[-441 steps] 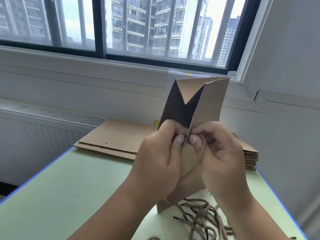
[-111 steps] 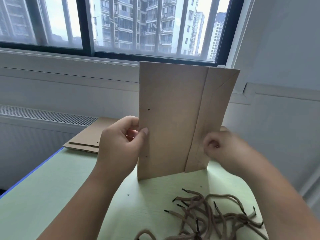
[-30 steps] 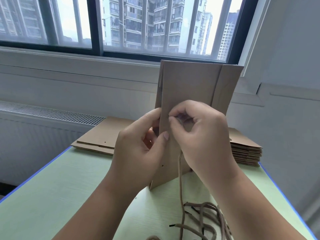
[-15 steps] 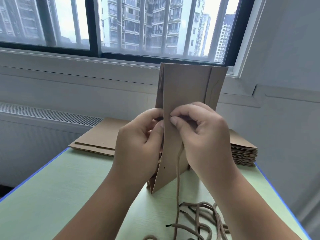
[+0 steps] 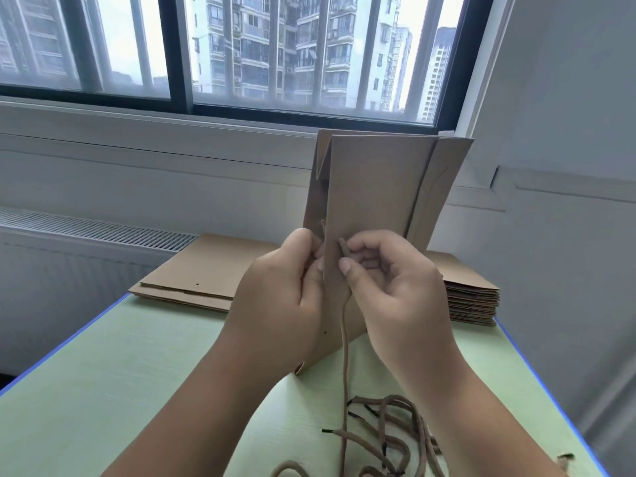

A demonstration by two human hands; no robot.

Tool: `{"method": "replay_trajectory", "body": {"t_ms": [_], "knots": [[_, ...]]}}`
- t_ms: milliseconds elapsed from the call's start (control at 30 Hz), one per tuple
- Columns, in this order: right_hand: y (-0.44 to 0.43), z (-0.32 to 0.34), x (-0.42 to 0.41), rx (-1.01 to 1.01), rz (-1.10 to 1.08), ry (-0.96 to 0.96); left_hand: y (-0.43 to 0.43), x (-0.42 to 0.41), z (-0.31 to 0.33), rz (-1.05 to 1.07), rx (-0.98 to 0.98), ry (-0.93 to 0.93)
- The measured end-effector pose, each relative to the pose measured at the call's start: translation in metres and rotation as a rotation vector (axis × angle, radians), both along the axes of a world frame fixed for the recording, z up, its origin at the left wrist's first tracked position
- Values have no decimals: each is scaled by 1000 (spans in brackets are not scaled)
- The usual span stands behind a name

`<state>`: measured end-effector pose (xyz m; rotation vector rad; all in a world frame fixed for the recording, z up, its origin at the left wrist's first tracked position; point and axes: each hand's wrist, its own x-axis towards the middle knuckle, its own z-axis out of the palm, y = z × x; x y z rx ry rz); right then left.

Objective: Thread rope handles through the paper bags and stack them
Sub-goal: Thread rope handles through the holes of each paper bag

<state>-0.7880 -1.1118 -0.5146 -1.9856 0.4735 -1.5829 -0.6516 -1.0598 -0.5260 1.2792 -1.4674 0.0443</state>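
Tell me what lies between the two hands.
Head view: the front panel of the upright paper bag stands between left hand and right hand, which pinches a rope there.

Two hands were counted: one left hand (image 5: 282, 297) and one right hand (image 5: 395, 287). One upright paper bag (image 5: 378, 187) and one rope handle (image 5: 345, 339) at it were seen. Two stacks of flat bags were counted, a low left stack (image 5: 203, 270) and a taller right stack (image 5: 471, 301). The tangled loose ropes (image 5: 389, 435) could not be numbered.

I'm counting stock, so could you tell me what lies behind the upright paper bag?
Flat bags: a low pile left, a taller stack right. The bag hides whatever lies between.
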Motion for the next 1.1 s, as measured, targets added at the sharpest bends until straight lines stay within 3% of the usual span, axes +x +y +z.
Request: {"method": "replay_trajectory", "body": {"t_ms": [167,333,467,600,700,800,1100], "knots": [[-5,-7,-7,44,-11,160,0,17,-7,-26,140,-137],[-5,-18,-8,216,49,323,-1,24,-10,-74,214,-113],[0,-25,-3,171,-84,427,-1,25,-11,-61,230,-126],[-4,-23,-5,162,-173,743,-2,28,-12,-43,285,-143],[-7,-27,-7,227,-125,1043,-2,28,-14,-45,332,-154],[-8,-31,-8,235,-38,1200,-3,29,-16,-45,365,-171],[-11,-33,-10,258,29,1263,-6,35,-20,-61,418,-85]]}}
